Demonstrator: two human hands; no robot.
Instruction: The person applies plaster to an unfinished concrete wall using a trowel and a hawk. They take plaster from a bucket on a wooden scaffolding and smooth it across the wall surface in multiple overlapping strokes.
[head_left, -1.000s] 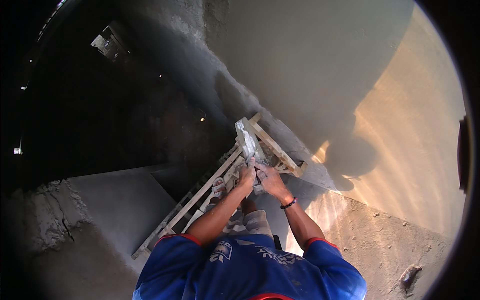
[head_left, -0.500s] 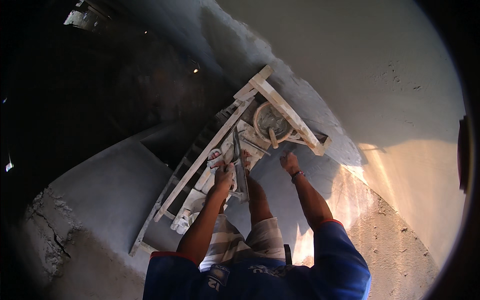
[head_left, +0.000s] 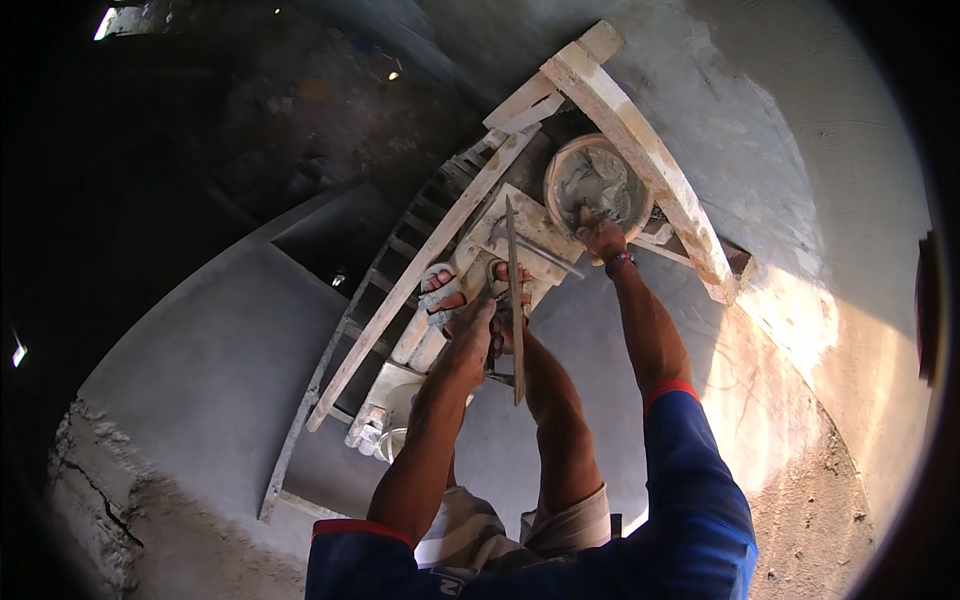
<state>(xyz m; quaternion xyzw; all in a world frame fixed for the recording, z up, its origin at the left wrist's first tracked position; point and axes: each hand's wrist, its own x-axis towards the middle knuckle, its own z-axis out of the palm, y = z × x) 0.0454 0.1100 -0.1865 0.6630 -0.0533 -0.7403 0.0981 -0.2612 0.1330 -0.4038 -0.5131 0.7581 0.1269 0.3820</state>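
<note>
Strong warm light is recorded on the wall at right; the left background is sunk in near-black shadow, broken by small glare spots. The wooden beam is bowed by fisheye distortion; corners are blacked out.

A red-trimmed blue shirt, beige shorts and sandals are worn.

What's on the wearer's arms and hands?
Short blue sleeves with red cuff trim; forearms uncovered. The left hand and right hand are gloveless. A dark bracelet circles the right wrist; none is visible on the left.
</note>
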